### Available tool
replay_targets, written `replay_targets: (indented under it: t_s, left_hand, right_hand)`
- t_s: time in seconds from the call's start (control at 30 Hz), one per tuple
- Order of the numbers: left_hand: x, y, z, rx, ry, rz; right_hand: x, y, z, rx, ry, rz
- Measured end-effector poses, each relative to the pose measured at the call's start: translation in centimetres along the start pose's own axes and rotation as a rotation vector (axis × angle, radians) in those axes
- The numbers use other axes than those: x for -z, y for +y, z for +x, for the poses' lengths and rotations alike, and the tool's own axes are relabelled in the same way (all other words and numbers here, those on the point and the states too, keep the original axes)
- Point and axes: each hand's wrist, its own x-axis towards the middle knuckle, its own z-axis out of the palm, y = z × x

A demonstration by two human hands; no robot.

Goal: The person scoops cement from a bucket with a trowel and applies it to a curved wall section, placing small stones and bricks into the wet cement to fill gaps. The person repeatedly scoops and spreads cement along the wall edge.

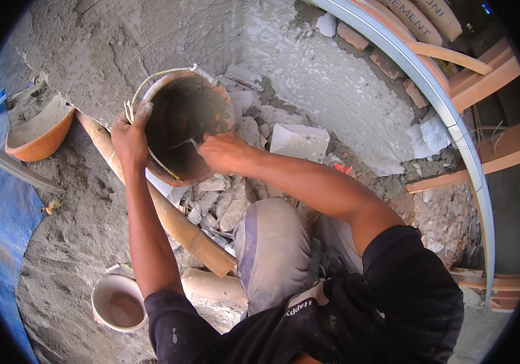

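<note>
A round bucket [222, 106] with grey wet mortar [178, 115] inside tilts among the rubble in front of me. My left hand [131, 134] is closed on its left rim, thumb over the edge, beside the pale wire handle [129, 109]. Over the bucket's mouth, my right hand [220, 153] is closed in a fist around what looks like a trowel [182, 144]. Only a thin, light metal edge of it shows at the mortar; the grip is hidden in my fingers.
Broken masonry [232, 203] lies under the bucket. A bamboo pole [178, 227] slants past my left forearm. An orange basin [41, 134], a small pale bucket [117, 303] and a blue tarp [2, 224] are at left. A curved metal bar [448, 112] and timber [487, 82] stand at right.
</note>
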Motion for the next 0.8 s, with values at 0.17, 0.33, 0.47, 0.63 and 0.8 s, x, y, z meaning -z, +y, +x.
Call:
replay_targets:
  t_s: [0.17, 0.33, 0.47, 0.63, 0.8]
  left_hand:
    - [-1.4, 1.3, -0.7, 0.022, -0.022, 0.091]
    - [-0.8, 0.5, -1.3, 0.007, -0.026, 0.045]
    - [-0.3, 1.1, -1.1, 0.027, 0.012, 0.103]
    - [-3.1, 1.9, -0.9, -0.001, 0.074, 0.13]
    - [-3.1, 1.7, -0.7, 0.021, 0.088, 0.185]
  right_hand:
    - [-1.6, 1.8, 0.6, -0.301, 0.326, 0.204]
    - [-2.9, -0.9, 1.1, -0.208, 0.043, 0.353]
    - [-1.9, -1.0, 1.3, -0.213, -0.069, 1.125]
    - [-4.1, 1.7, 2.5, -0.079, -0.215, 2.197]
    - [-3.6, 4.8, -1.4, 0.173, -0.315, 2.385]
